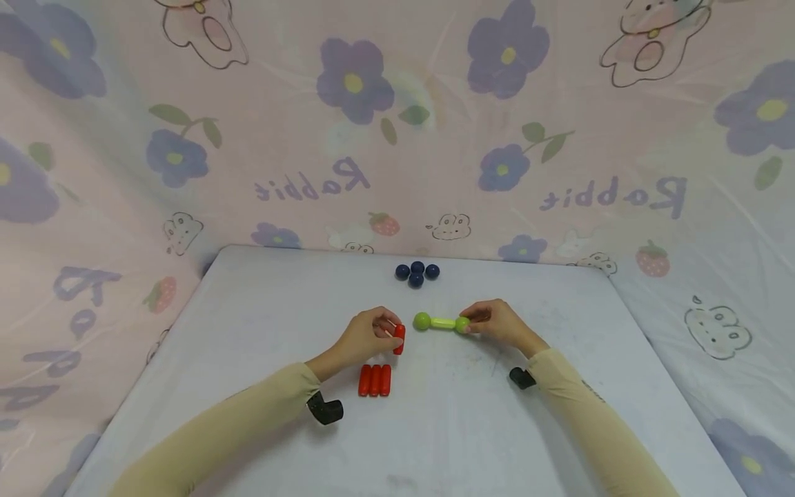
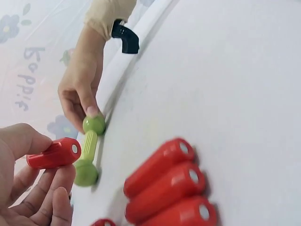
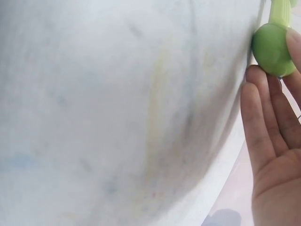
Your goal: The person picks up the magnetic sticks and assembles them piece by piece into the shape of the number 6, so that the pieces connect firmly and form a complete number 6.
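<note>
My left hand (image 1: 365,336) pinches a short red rod (image 1: 399,339) between thumb and fingers, held above the table. A pale metal-like disc shows in the rod's end (image 2: 75,149) in the left wrist view. My right hand (image 1: 499,322) pinches the right green ball (image 1: 462,325) of a dumbbell-shaped piece. In it a light green rod (image 1: 443,323) joins that ball to another green ball (image 1: 422,321). The left hand's rod is close to this left ball, with a gap between them. Three more red rods (image 1: 375,380) lie side by side just nearer than the left hand.
Several dark blue balls (image 1: 416,279) sit clustered towards the back of the white table (image 1: 472,428). Behind it hangs a patterned cloth (image 1: 422,159). A black wrist camera piece (image 1: 326,408) juts from the left sleeve, another (image 1: 522,377) from the right.
</note>
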Demonstrator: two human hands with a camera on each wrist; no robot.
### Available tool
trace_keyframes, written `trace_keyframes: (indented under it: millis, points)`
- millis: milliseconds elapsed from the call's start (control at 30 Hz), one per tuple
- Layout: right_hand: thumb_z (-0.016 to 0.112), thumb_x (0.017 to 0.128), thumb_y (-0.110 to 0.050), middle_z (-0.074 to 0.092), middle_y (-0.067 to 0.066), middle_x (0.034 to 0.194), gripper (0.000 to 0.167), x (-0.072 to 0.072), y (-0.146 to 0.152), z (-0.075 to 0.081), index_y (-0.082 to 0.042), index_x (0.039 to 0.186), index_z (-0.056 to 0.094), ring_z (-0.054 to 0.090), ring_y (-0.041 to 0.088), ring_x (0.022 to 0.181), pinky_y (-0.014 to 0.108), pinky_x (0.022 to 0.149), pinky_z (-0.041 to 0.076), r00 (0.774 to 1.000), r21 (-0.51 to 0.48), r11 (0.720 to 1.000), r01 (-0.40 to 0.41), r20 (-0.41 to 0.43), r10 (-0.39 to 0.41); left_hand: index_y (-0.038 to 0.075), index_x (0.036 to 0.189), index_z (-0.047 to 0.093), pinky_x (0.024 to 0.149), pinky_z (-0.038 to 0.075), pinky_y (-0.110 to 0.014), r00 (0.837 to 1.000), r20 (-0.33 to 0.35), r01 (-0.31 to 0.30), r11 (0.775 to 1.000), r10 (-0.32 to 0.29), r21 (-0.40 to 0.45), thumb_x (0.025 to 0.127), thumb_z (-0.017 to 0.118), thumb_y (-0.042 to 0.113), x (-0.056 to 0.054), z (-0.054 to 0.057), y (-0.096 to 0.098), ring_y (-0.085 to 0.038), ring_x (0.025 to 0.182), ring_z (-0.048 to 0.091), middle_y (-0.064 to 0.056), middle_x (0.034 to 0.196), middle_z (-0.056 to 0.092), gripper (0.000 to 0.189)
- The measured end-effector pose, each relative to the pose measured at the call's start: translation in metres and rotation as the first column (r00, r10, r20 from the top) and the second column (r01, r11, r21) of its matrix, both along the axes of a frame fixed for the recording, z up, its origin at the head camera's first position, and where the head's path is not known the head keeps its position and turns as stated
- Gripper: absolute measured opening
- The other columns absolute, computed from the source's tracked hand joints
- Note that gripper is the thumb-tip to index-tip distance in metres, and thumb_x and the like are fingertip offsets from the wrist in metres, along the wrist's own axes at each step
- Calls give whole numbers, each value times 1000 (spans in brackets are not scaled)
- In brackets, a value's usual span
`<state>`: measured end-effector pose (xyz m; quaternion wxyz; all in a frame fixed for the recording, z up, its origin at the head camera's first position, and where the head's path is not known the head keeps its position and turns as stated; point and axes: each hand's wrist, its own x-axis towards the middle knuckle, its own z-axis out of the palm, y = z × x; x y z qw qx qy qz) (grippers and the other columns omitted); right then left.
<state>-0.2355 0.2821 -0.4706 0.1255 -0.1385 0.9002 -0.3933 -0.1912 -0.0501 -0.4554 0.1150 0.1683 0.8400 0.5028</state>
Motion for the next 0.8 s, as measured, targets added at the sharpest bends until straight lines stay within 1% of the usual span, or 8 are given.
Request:
trace_keyframes:
  millis: [133,233,400,533,667,800]
  points:
    - [78,84,-16,74,11,112,31,0,-1,0,-10,115,72,70,19,99,28,82,58,1000,-6,1000,17,7,-17,12,113,64,73,56,-24,999,31,25,1000,-26,18,85,78,18,0,1,14,-11,82,67,-6,99,72,32]
    - [79,84,-16,74,11,111,31,-1,-1,0,-10,114,73,70,19,99,27,80,58,1000,-9,1000,21,1,-21,11,113,64,71,55,-26,998,54,25,1000,-25,13,84,78,19,-1,0,23,-13,81,68,-7,99,73,33]
    - [78,84,-17,74,11,112,31,-1,-1,0,-11,114,73,70,20,100,30,83,58,1000,1,1000,7,-15,-7,9,113,66,63,54,-27,994,109,-1,1000,4,-31,84,78,24,-4,-5,34,-14,76,65,-7,99,74,35]
    - [78,84,-17,74,11,113,32,0,-1,1,-11,115,73,70,21,100,33,84,58,1000,4,1000,2,-14,-2,5,111,66,64,53,-25,990,140,-21,999,28,-48,83,79,23,-9,-9,42,-12,78,66,-8,100,75,36]
    - [78,85,-16,74,11,112,31,-1,0,0,-10,114,73,70,20,99,30,82,58,1000,5,1000,4,-16,-4,2,107,67,63,51,-22,984,172,-42,997,52,-61,82,79,20,-12,-11,48,-11,75,68,-8,93,77,33]
    - [78,84,-16,74,12,111,31,-3,0,-1,-9,114,73,70,19,97,27,80,58,1000,2,1000,3,-22,-3,0,103,68,61,49,-21,980,186,-60,995,73,-78,80,79,17,-15,-13,52,-12,71,67,-8,86,76,30]
